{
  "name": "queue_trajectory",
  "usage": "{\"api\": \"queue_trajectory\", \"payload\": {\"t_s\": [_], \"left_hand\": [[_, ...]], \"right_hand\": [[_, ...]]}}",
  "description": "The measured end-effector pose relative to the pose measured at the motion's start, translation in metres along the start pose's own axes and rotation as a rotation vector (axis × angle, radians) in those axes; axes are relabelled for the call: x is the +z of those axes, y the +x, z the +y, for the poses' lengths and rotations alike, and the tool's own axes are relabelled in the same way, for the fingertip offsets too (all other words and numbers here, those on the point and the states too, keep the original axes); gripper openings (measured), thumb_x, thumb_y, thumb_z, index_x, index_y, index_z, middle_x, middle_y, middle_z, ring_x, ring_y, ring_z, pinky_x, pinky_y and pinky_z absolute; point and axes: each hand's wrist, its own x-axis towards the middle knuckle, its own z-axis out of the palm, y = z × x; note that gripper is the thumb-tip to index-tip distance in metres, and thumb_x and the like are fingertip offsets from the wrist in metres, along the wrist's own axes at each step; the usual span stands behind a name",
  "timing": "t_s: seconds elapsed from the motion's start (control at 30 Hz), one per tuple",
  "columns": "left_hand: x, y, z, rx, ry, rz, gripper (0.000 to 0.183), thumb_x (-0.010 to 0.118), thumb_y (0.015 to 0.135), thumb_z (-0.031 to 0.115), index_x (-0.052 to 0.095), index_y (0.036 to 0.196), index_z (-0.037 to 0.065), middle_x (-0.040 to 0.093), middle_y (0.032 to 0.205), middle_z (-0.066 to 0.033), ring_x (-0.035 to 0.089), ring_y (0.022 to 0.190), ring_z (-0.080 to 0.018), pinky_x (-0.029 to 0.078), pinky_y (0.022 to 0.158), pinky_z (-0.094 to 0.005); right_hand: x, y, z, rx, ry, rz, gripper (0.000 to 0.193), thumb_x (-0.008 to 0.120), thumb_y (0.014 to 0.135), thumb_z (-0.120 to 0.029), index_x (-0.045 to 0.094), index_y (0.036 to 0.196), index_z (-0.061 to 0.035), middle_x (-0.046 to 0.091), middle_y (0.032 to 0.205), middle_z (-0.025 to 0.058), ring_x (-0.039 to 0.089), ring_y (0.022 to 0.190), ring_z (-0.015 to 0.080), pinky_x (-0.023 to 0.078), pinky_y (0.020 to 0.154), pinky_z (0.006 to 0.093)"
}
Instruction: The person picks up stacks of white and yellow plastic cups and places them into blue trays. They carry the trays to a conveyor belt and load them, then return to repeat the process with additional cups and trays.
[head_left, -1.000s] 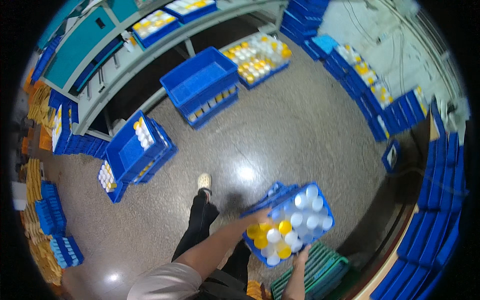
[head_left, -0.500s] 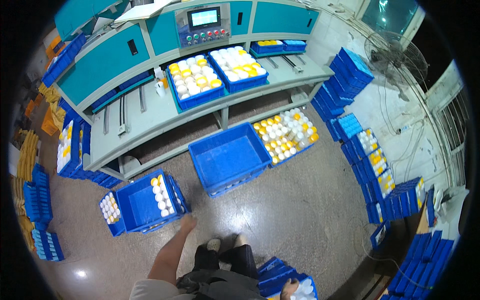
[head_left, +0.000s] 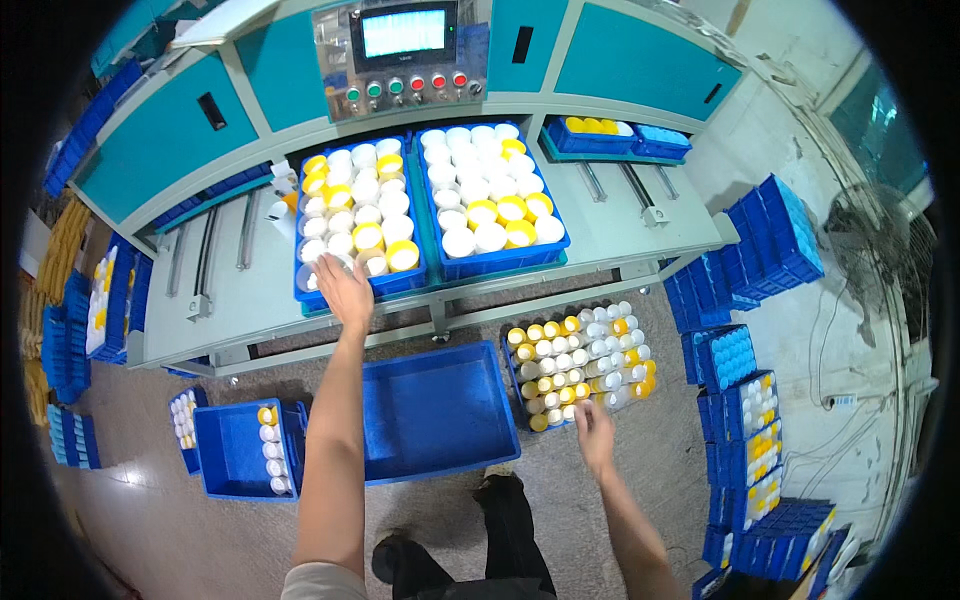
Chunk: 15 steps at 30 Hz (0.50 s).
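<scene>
My left hand [head_left: 345, 292], fingers spread, is over the front left corner of a blue crate [head_left: 405, 285] on the machine's bench. Rows of white and yellow cup-like pieces [head_left: 366, 214] fill that crate; the hand partly covers a few, and whether it touches them I cannot tell. Beside it stands a second blue crate [head_left: 505, 262] of the same pieces. My right hand [head_left: 594, 432] hangs lower, fingers loosely extended with nothing seen in them. It is near the front edge of a floor crate with white and yellow pieces [head_left: 575, 362].
An empty-looking large blue crate [head_left: 440, 410] sits on the floor before my feet. Left of it is a partly filled blue crate [head_left: 235, 450]. A control panel [head_left: 400, 60] tops the bench. Stacked crates [head_left: 740, 450] and a wire fan [head_left: 870, 240] line the right wall.
I have moved closer to the bench. My left hand has gone from beside the left floor crate up to the bench crate. My right hand has left the crate near my feet.
</scene>
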Motion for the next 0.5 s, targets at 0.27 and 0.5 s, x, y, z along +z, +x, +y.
{"api": "queue_trajectory", "payload": {"t_s": [0.27, 0.5], "left_hand": [[0.035, 0.030, 0.047, -0.208, 0.298, -0.010, 0.064, 0.055, 0.093, 0.042, 0.045, 0.137, -0.004, 0.037, 0.150, -0.0237, 0.028, 0.143, -0.0392, 0.019, 0.118, -0.0518], [0.033, 0.032, 0.052, -0.204, 0.307, 0.018, 0.060, 0.061, 0.090, 0.036, 0.047, 0.135, -0.002, 0.039, 0.148, -0.0235, 0.029, 0.142, -0.0396, 0.022, 0.117, -0.0516]], "right_hand": [[0.113, 0.267, -0.208, -0.730, -0.073, -0.196, 0.011, 0.063, 0.086, -0.010, 0.071, 0.091, -0.0048, 0.070, 0.087, 0.0139, 0.069, 0.083, 0.0308, 0.053, 0.067, 0.0399], [0.205, 0.311, -0.217, -0.828, -0.768, -0.333, 0.010, 0.065, 0.076, -0.010, 0.074, 0.072, -0.0099, 0.071, 0.075, 0.0109, 0.071, 0.073, 0.0274, 0.053, 0.058, 0.0399]]}}
